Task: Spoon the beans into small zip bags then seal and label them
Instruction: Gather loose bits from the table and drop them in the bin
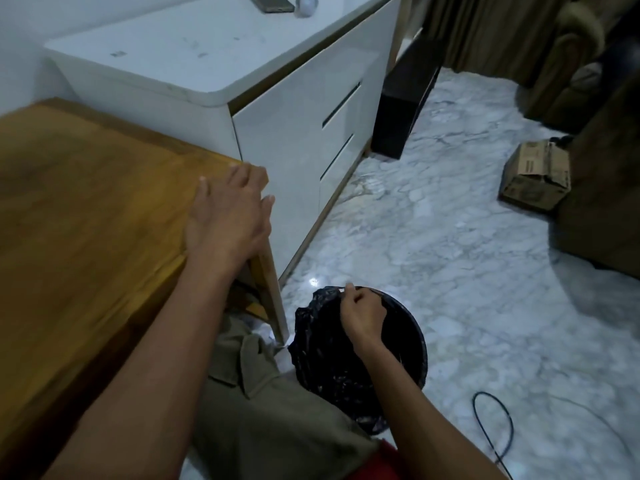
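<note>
From my head view, a round black bin (412,327) at five o'clock holds a crumpled black liner (322,344); my right hand (362,315) pinches something small and pale at its rim. My left hand (227,216), fingers relaxed, rests flat on the desk (86,202) corner at nine o'clock. No beans or zip bags are in sight.

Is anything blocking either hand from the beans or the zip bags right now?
That cannot be judged: no beans, bags or spoon show in this view. The left hand rests on the corner of the wooden table, and the right hand pinches something small and pale over the black-lined bin on the floor.
</note>
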{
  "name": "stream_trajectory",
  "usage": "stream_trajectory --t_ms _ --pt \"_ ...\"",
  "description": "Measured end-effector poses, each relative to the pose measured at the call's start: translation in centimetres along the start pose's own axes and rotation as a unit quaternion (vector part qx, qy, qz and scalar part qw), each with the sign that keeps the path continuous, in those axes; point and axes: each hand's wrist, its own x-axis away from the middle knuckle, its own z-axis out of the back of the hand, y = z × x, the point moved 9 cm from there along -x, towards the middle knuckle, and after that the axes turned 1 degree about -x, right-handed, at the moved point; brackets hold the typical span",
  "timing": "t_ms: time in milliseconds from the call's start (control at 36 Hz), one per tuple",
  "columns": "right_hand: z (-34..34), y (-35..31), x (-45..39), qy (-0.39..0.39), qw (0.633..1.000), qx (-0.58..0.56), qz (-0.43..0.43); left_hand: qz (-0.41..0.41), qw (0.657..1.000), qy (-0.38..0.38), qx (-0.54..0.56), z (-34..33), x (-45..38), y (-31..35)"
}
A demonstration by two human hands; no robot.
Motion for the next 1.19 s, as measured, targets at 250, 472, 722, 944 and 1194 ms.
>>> stream_trajectory --t_ms 250,472,722,944,1194 --pt "-0.5 3.8 1.5 -0.039 0.996 0.057 -0.058 0.006 1.000 -0.001 -0.015 -0.2 0.1 0.0" --pt "-0.2 3.1 1.8 -0.032 0.998 0.013 -0.057 0.004 1.000 0.000 -0.021 -0.2 0.1 -0.1" --pt "-0.3 0.9 1.8 -0.034 0.998 -0.030 -0.045 0.009 1.000 -0.002 0.001 0.0 0.1 -0.3" --pt "0.1 -9.6 3.5 -0.050 0.989 -0.128 0.057 0.075 0.982 0.009 0.174 2.4 0.7 -2.1" --pt "0.1 -24.1 9.7 -0.107 0.949 -0.190 0.227 0.153 0.969 0.063 0.184 7.2 4.3 -7.8"
